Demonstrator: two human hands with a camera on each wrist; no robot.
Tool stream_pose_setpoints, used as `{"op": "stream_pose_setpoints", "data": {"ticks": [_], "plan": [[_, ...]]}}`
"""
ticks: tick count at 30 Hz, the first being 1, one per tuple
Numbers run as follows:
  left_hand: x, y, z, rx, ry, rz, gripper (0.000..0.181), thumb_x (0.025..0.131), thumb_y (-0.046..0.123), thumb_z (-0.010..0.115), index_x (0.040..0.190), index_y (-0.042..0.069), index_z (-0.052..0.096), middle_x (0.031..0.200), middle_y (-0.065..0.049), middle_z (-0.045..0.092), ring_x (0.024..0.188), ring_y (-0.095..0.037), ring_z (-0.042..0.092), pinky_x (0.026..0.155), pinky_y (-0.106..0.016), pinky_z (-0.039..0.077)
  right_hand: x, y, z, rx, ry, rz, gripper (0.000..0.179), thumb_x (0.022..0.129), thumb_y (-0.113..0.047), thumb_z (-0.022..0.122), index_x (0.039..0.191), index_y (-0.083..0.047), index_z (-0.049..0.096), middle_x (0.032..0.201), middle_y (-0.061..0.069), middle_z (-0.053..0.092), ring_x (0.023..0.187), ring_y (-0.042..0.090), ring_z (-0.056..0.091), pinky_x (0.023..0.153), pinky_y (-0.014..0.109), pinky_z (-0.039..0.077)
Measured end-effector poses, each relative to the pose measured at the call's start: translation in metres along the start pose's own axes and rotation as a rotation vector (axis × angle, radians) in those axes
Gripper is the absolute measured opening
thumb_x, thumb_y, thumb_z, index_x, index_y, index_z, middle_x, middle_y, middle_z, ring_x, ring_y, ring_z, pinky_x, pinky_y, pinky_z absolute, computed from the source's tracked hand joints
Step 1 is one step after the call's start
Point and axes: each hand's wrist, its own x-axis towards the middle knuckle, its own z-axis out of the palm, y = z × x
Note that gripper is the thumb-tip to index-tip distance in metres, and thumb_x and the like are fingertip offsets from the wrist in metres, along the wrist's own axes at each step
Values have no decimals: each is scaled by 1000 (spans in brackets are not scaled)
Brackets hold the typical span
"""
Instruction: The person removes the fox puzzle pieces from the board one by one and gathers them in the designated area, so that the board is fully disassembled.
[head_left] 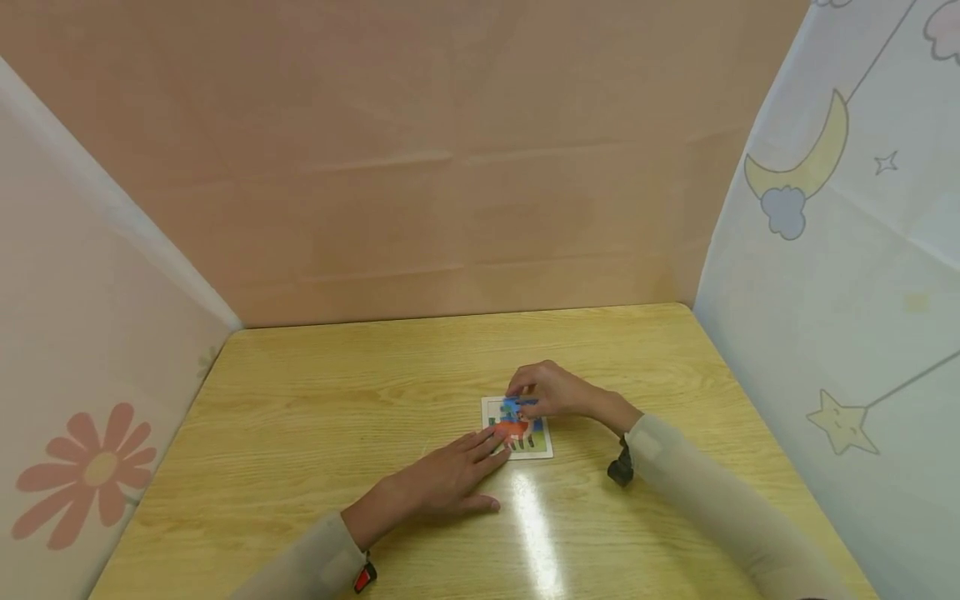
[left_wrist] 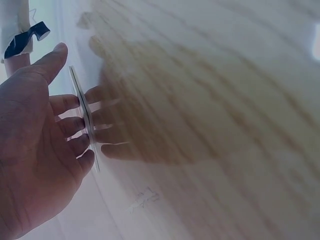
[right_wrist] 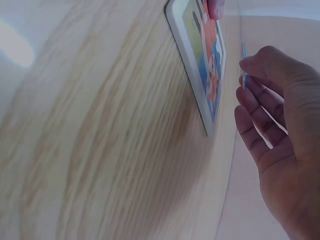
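A small square picture puzzle board (head_left: 531,456) with a white frame lies flat on the table, showing an orange animal against blue and green. Fingertips of my left hand (head_left: 450,477) rest on its left side, the fingers stretched out and the thumb on the tabletop. Above the board's upper right part, my right hand (head_left: 555,390) pinches a thin, flat puzzle piece (right_wrist: 244,70) between thumb and fingers. That piece appears nearly edge-on in the right wrist view, held apart from the board. From the left wrist, the board (left_wrist: 84,112) shows only as a thin edge beside the fingers.
The wooden table (head_left: 337,392) extends around the board. A brown backdrop (head_left: 450,208) stands behind it, and pale printed sheets hang at the left (head_left: 82,250) and right (head_left: 847,292). A bright light reflection crosses the tabletop in front of the board.
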Motion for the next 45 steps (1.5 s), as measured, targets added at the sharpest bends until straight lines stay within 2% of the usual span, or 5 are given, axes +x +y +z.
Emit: {"op": "stream_pose_setpoints", "data": {"ticks": [25, 35, 45], "plan": [[0, 1, 2, -21, 0, -12, 80, 109, 61, 42, 170, 13, 24, 178, -10, 13, 164, -30, 15, 130, -47, 25, -47, 8, -23, -31, 45, 69, 16, 91, -5, 81, 106, -6, 81, 108, 4, 77, 96, 22, 73, 81, 41, 64], [1, 1, 2, -22, -21, -30, 80, 109, 62, 41, 170, 15, 23, 178, -9, 11, 164, -26, 14, 131, -46, 24, -66, 21, -27, -54, 85, 73, 16, 89, -3, 82, 104, -6, 82, 106, 4, 77, 93, 19, 73, 80, 35, 63], [1, -1, 3, -6, -2, -7, 78, 110, 59, 42, 170, 13, 24, 178, -10, 12, 164, -27, 14, 131, -46, 24, -82, 31, -32, -83, 96, 104, 22, 85, 1, 81, 105, -7, 81, 106, 2, 76, 93, 16, 71, 81, 34, 62]]}}
